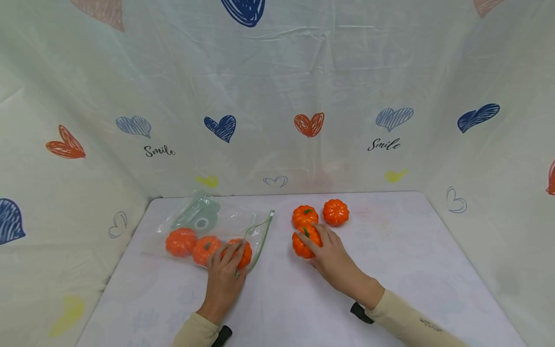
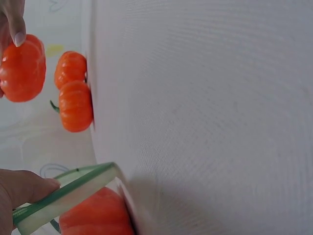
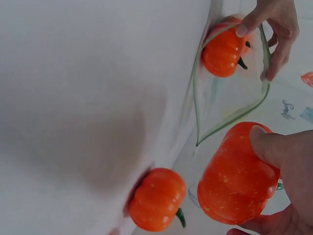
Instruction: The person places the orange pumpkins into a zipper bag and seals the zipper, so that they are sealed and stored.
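Note:
A clear zip bag (image 1: 236, 214) with a green edge lies at the left, its mouth held apart towards the right. Inside it sit three orange toy pumpkins: one at the far left (image 1: 180, 242), a middle one (image 1: 204, 249) and one by the mouth (image 1: 247, 254), partly behind fingers. My left hand (image 1: 225, 283) grips the bag's edge, its thumb (image 2: 32, 186) on the green strip in the left wrist view. In my right hand (image 1: 340, 267) is another pumpkin (image 3: 237, 178), held above the table between thumb and fingers.
Two more pumpkins stand on the white table (image 1: 390, 270) beyond my right hand: a nearer one with a green stem (image 1: 303, 215) and one to its right (image 1: 336, 212). A pale green patch (image 1: 197, 214) marks the bag. A heart-printed curtain (image 1: 269, 96) hangs behind.

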`<control>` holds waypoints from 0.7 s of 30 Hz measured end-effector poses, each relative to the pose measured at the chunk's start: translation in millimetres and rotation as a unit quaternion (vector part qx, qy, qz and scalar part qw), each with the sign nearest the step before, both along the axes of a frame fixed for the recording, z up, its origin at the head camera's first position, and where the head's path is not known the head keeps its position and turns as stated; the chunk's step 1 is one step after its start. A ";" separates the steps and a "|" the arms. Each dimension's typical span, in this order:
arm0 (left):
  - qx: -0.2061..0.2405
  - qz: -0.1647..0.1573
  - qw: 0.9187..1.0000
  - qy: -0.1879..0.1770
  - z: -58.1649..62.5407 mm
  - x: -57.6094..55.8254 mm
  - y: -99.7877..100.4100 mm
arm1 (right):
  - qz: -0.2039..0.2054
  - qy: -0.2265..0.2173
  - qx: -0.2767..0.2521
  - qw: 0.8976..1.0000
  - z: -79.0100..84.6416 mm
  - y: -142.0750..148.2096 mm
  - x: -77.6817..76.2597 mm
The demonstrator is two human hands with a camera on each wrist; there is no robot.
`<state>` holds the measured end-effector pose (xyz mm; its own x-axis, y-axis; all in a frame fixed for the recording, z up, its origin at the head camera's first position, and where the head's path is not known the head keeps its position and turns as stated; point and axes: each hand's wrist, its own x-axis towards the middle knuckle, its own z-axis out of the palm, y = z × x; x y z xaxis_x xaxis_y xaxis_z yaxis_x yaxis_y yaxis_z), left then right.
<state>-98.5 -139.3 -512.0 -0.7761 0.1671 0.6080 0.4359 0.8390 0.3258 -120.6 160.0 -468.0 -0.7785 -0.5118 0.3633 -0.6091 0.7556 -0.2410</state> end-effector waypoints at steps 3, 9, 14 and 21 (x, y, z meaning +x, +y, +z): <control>-0.001 0.001 1.000 0.000 -0.1 0.0 0.0 | 0.013 -0.003 0.000 1.000 -5.6 -10.8 -0.8; -0.004 0.002 1.000 0.000 0.6 0.0 0.5 | 0.029 -0.027 0.009 0.999 -15.3 -31.0 -3.0; -0.006 0.000 1.000 -0.002 0.6 -0.5 0.8 | 0.036 -0.040 0.009 0.999 -20.0 -45.8 -6.7; -0.008 -0.002 1.000 0.002 -1.1 -1.5 0.3 | 0.042 -0.050 0.021 0.998 -24.1 -64.2 -16.1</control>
